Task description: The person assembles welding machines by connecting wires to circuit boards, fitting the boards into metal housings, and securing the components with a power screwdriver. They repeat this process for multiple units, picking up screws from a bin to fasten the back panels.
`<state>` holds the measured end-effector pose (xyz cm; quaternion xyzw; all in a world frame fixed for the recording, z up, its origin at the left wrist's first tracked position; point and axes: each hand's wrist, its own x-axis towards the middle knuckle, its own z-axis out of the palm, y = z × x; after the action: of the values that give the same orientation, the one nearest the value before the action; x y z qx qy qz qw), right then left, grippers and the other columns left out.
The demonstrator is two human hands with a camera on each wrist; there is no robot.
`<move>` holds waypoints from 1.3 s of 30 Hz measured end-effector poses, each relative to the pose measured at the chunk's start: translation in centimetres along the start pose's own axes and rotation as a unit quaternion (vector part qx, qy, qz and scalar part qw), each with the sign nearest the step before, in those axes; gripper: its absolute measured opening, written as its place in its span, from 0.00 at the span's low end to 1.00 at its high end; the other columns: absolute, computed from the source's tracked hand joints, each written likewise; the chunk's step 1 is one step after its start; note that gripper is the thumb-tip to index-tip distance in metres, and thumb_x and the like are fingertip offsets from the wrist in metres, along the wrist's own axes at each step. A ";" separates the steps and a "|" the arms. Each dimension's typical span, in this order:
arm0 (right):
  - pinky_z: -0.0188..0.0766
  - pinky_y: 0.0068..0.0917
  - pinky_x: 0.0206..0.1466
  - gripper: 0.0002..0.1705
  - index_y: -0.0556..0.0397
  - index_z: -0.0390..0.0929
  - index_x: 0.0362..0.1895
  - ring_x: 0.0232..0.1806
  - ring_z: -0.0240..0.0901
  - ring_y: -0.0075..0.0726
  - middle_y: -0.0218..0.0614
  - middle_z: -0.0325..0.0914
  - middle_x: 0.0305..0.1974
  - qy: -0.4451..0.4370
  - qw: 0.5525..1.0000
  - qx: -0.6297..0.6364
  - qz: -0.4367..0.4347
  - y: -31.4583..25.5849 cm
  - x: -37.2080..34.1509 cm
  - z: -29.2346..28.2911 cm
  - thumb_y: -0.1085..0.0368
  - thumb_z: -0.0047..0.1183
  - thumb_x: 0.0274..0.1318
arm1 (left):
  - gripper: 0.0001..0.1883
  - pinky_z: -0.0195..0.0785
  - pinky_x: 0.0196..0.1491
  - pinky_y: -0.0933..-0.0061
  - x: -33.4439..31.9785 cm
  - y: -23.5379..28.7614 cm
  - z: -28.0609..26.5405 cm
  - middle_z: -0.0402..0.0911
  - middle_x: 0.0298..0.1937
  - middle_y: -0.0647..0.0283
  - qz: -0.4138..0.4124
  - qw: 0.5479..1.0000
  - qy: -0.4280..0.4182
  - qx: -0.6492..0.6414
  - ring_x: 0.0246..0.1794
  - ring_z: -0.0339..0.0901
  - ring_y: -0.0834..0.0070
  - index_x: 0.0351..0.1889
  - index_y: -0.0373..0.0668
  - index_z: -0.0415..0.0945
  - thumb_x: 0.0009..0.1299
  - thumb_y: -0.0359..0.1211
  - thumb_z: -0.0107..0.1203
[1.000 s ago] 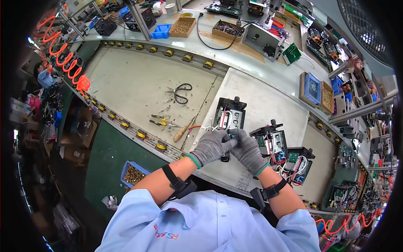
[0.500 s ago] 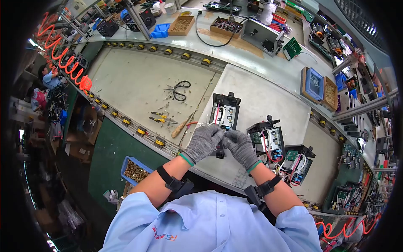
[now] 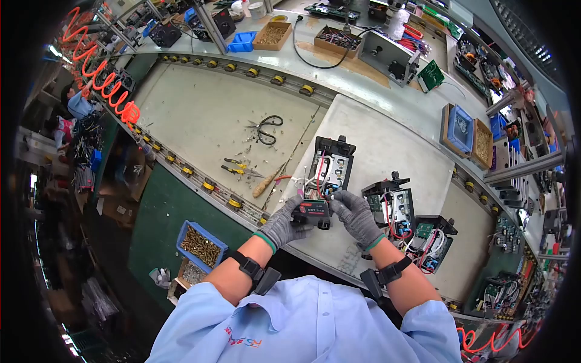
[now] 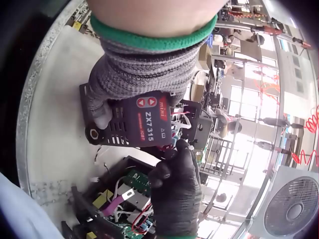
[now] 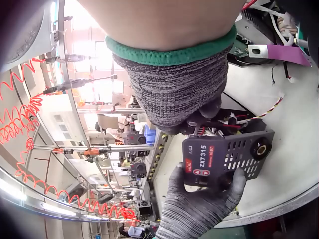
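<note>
In the head view, an opened device (image 3: pixel 334 160) with a black casing, metal blocks and wires lies on the white board. My left hand (image 3: pixel 281 227) grips its dark front panel (image 5: pixel 202 162), marked ZX7 315, thumb and fingers at the slotted end and edges. The panel is tilted up, its printed face toward me. My gloved right hand (image 3: pixel 357 218) is at the panel's other edge, finger and thumb pinching a small whitish part (image 4: pixel 192 148) by the wires. The gloved fingers mostly hide that part. Red and white wires (image 3: pixel 319 175) run behind the panel.
Two similar opened units (image 3: pixel 396 209) stand to the right. Scissors (image 3: pixel 266 129), yellow-handled cutters (image 3: pixel 236 166) and a wooden-handled tool (image 3: pixel 266 181) lie left on the belt. A blue bin of brass parts (image 3: pixel 201 245) sits near my left arm. Boxes of screws (image 3: pixel 272 36) line the far shelf.
The front panel has come up into view, its printed face turned toward me. My left hand has shifted from the wires down to the panel, and the hands have moved apart.
</note>
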<state>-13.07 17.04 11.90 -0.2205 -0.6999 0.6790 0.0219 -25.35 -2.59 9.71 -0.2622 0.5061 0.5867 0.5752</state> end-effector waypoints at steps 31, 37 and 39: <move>0.67 0.38 0.62 0.09 0.44 0.88 0.35 0.57 0.75 0.40 0.32 0.83 0.40 -0.330 0.662 -0.624 -0.254 -4.4 7.0 6.5 0.60 0.59 0.50 | 0.50 0.69 0.62 0.71 0.9 -3.7 -5.2 0.69 0.62 0.59 0.260 0.945 -0.104 0.167 0.60 0.70 0.73 0.75 0.34 0.54 0.62 0.44 0.73; 0.67 0.41 0.61 0.10 0.45 0.88 0.36 0.54 0.77 0.42 0.35 0.84 0.41 -0.343 0.658 -0.628 -0.234 -3.7 6.7 6.5 0.61 0.59 0.50 | 0.50 0.71 0.62 0.68 0.8 -3.7 -5.2 0.69 0.62 0.58 0.249 0.948 -0.113 0.160 0.61 0.70 0.71 0.76 0.36 0.54 0.62 0.46 0.72; 0.68 0.42 0.59 0.08 0.44 0.87 0.32 0.56 0.75 0.40 0.33 0.82 0.39 -0.326 0.645 -0.655 -0.220 -3.2 6.9 7.1 0.61 0.59 0.48 | 0.51 0.73 0.62 0.66 1.0 -3.9 -5.3 0.69 0.62 0.58 0.254 0.946 -0.118 0.164 0.62 0.70 0.70 0.76 0.36 0.54 0.62 0.50 0.71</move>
<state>-22.56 12.78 12.53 0.2189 -0.9518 0.0470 -0.2094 -23.38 -7.62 5.81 0.0439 0.5736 0.6488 0.4981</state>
